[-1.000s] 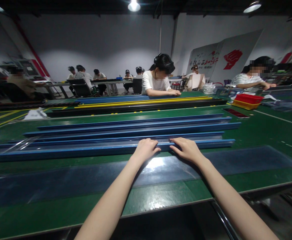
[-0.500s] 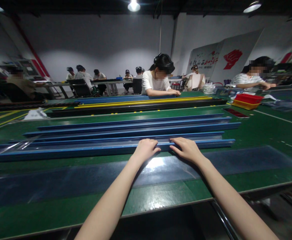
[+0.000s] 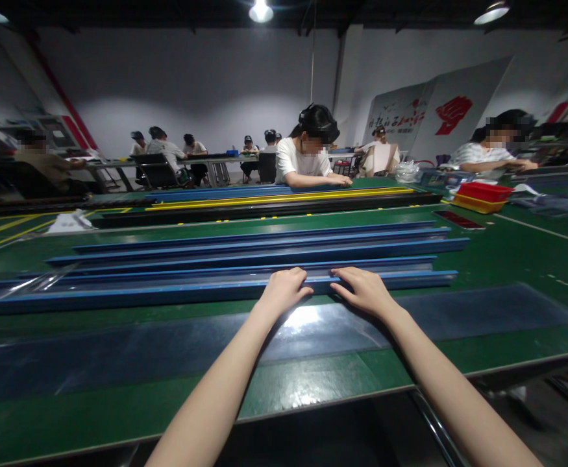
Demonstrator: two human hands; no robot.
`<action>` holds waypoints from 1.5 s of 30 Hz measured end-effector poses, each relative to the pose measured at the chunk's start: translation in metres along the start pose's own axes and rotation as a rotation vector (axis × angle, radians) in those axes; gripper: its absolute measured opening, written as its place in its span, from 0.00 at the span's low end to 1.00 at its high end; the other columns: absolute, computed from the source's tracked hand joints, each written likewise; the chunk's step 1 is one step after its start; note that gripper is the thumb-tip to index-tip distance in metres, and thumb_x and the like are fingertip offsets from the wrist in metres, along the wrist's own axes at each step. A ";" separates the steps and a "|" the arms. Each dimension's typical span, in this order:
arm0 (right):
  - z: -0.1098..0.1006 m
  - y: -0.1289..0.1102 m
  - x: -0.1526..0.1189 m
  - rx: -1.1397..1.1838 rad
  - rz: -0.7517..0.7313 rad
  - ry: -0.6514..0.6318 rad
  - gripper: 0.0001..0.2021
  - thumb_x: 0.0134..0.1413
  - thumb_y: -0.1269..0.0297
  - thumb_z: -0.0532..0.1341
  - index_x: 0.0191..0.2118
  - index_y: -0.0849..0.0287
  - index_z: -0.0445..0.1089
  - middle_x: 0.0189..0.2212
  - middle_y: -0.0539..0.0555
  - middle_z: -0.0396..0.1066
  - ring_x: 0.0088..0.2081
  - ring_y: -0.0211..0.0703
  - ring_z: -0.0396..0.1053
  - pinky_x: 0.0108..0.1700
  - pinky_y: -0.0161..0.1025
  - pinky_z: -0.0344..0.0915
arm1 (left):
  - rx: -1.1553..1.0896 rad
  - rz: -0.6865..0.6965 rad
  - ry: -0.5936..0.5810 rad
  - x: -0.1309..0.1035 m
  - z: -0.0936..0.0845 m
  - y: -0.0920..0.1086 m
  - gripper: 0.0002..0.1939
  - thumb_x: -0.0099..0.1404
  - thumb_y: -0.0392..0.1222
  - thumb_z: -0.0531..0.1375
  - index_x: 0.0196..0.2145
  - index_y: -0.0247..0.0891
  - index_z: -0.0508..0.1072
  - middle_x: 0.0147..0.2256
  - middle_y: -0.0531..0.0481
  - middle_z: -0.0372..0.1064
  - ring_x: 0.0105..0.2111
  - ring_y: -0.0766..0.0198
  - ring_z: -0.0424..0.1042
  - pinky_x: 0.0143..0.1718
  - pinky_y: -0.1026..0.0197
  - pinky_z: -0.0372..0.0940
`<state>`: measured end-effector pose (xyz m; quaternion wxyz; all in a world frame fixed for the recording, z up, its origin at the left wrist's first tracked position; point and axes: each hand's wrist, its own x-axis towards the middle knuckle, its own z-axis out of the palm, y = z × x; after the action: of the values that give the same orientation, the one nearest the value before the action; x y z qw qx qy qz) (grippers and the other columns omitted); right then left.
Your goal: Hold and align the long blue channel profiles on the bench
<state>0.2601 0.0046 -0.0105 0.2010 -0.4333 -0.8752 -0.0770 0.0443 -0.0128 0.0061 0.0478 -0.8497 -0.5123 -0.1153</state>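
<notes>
Across the table in front of me lies a long blue channel-shaped strip (image 3: 167,297) with a clear film in its trough. My left hand (image 3: 286,290) is bent over its near rim, fingers on top and thumb at the near side. A short way to the right, my right hand (image 3: 360,290) grips the same rim, its thumb pointing inward toward the left one. The fingertips of both hands are partly hidden inside the channel. Below my wrists a long clear plastic sheet (image 3: 157,353) lies flat, with light glaring off it.
More blue strips (image 3: 264,251) lie just beyond, then black and yellow strips (image 3: 284,199). A phone (image 3: 459,220) and red and yellow trays (image 3: 481,196) are at the right. A co-worker (image 3: 308,152) leans over the far side. The green table's near edge (image 3: 313,407) runs below my forearms.
My hands and the strips stay in place. At the far right, a co-worker's hands have shifted slightly.
</notes>
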 end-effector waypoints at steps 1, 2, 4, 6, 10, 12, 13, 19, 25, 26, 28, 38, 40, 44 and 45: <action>0.000 0.000 0.000 0.004 0.001 -0.003 0.18 0.57 0.56 0.50 0.47 0.58 0.68 0.45 0.56 0.70 0.46 0.44 0.67 0.46 0.39 0.63 | -0.003 0.002 -0.001 0.000 0.000 0.000 0.12 0.61 0.50 0.54 0.36 0.39 0.68 0.39 0.48 0.69 0.38 0.59 0.70 0.35 0.63 0.62; -0.001 0.000 0.000 0.007 0.002 -0.006 0.18 0.57 0.56 0.50 0.47 0.57 0.68 0.45 0.56 0.70 0.46 0.44 0.67 0.46 0.40 0.63 | -0.007 0.004 -0.002 0.000 0.000 0.000 0.12 0.61 0.50 0.54 0.36 0.39 0.68 0.39 0.48 0.69 0.38 0.59 0.70 0.35 0.63 0.62; -0.001 0.000 0.000 0.008 0.004 -0.010 0.18 0.57 0.56 0.50 0.47 0.57 0.67 0.45 0.56 0.70 0.46 0.45 0.67 0.45 0.40 0.63 | -0.013 0.001 -0.003 0.000 0.000 0.000 0.12 0.61 0.50 0.54 0.36 0.39 0.69 0.39 0.48 0.69 0.38 0.59 0.70 0.36 0.63 0.62; -0.001 0.000 0.000 0.008 0.003 -0.011 0.18 0.57 0.56 0.50 0.47 0.58 0.68 0.45 0.56 0.70 0.46 0.45 0.67 0.45 0.40 0.64 | -0.018 0.001 0.000 0.000 0.001 -0.001 0.13 0.61 0.49 0.54 0.37 0.39 0.69 0.39 0.48 0.69 0.39 0.59 0.70 0.36 0.63 0.62; 0.000 0.001 0.000 0.011 0.001 -0.005 0.18 0.57 0.56 0.50 0.47 0.58 0.68 0.45 0.56 0.70 0.46 0.45 0.67 0.46 0.40 0.63 | -0.020 0.008 0.008 0.000 0.003 -0.002 0.13 0.61 0.50 0.54 0.37 0.39 0.69 0.39 0.47 0.69 0.38 0.59 0.70 0.37 0.63 0.62; 0.001 0.001 0.000 0.010 0.001 -0.003 0.18 0.57 0.56 0.50 0.47 0.59 0.68 0.45 0.56 0.70 0.46 0.45 0.67 0.46 0.40 0.63 | -0.025 0.007 0.013 0.000 0.003 -0.003 0.13 0.61 0.50 0.54 0.37 0.38 0.69 0.39 0.47 0.69 0.38 0.60 0.70 0.37 0.63 0.62; 0.001 0.001 0.000 0.011 0.002 -0.001 0.18 0.57 0.56 0.50 0.47 0.58 0.68 0.45 0.56 0.70 0.46 0.45 0.67 0.46 0.40 0.63 | -0.028 0.007 0.016 0.001 0.004 -0.003 0.13 0.61 0.50 0.54 0.37 0.38 0.69 0.39 0.47 0.69 0.38 0.59 0.70 0.37 0.63 0.62; 0.001 0.001 0.000 0.010 0.005 -0.005 0.17 0.57 0.56 0.50 0.47 0.57 0.67 0.45 0.56 0.70 0.46 0.45 0.67 0.45 0.40 0.63 | -0.044 -0.003 0.008 0.001 0.002 -0.002 0.13 0.61 0.50 0.55 0.35 0.38 0.69 0.37 0.48 0.70 0.38 0.59 0.70 0.36 0.63 0.61; -0.001 0.001 0.000 0.020 0.019 -0.020 0.17 0.57 0.56 0.50 0.45 0.59 0.66 0.43 0.57 0.70 0.45 0.45 0.68 0.45 0.39 0.63 | -0.030 -0.016 0.000 0.001 0.002 -0.002 0.14 0.61 0.51 0.54 0.35 0.38 0.69 0.37 0.47 0.70 0.37 0.59 0.70 0.35 0.63 0.61; 0.000 0.001 0.000 0.025 0.026 -0.021 0.16 0.57 0.56 0.50 0.45 0.59 0.66 0.43 0.57 0.71 0.44 0.45 0.68 0.44 0.39 0.63 | -0.025 -0.023 -0.004 0.001 0.002 -0.002 0.14 0.61 0.51 0.54 0.35 0.38 0.69 0.37 0.47 0.70 0.37 0.59 0.70 0.35 0.63 0.61; 0.000 0.002 0.000 0.035 0.033 -0.020 0.15 0.57 0.56 0.50 0.44 0.59 0.66 0.42 0.58 0.71 0.44 0.45 0.68 0.43 0.39 0.63 | -0.017 -0.031 -0.011 0.001 0.001 -0.002 0.14 0.61 0.51 0.54 0.35 0.39 0.69 0.36 0.47 0.70 0.36 0.59 0.70 0.35 0.62 0.61; 0.002 0.003 0.000 0.020 0.028 -0.020 0.17 0.58 0.55 0.49 0.45 0.59 0.65 0.43 0.57 0.70 0.44 0.45 0.68 0.43 0.39 0.62 | 0.008 -0.056 -0.005 0.000 -0.002 0.001 0.14 0.60 0.52 0.55 0.37 0.38 0.66 0.36 0.45 0.71 0.36 0.56 0.71 0.34 0.61 0.62; 0.002 0.003 0.000 0.016 0.030 -0.021 0.17 0.58 0.55 0.49 0.45 0.59 0.65 0.42 0.58 0.70 0.44 0.46 0.68 0.43 0.39 0.62 | 0.011 -0.073 -0.020 0.000 -0.002 0.002 0.15 0.60 0.52 0.55 0.37 0.38 0.66 0.37 0.45 0.71 0.37 0.56 0.71 0.34 0.61 0.62; 0.001 0.002 0.000 0.015 0.029 -0.023 0.17 0.57 0.55 0.49 0.45 0.60 0.65 0.42 0.58 0.70 0.43 0.45 0.68 0.42 0.39 0.62 | 0.018 -0.097 -0.036 0.001 -0.003 0.003 0.16 0.59 0.53 0.55 0.37 0.38 0.66 0.36 0.45 0.71 0.37 0.56 0.71 0.35 0.62 0.62; 0.001 0.002 0.000 0.014 0.029 -0.021 0.16 0.58 0.56 0.49 0.45 0.59 0.65 0.43 0.58 0.70 0.43 0.45 0.68 0.42 0.39 0.62 | 0.019 -0.098 -0.036 0.001 -0.003 0.003 0.16 0.59 0.53 0.55 0.37 0.38 0.66 0.36 0.45 0.71 0.37 0.56 0.71 0.35 0.62 0.62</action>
<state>0.2616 0.0058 -0.0114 0.1958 -0.4452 -0.8715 -0.0635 0.0464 -0.0140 0.0094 0.0411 -0.8250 -0.5552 -0.0974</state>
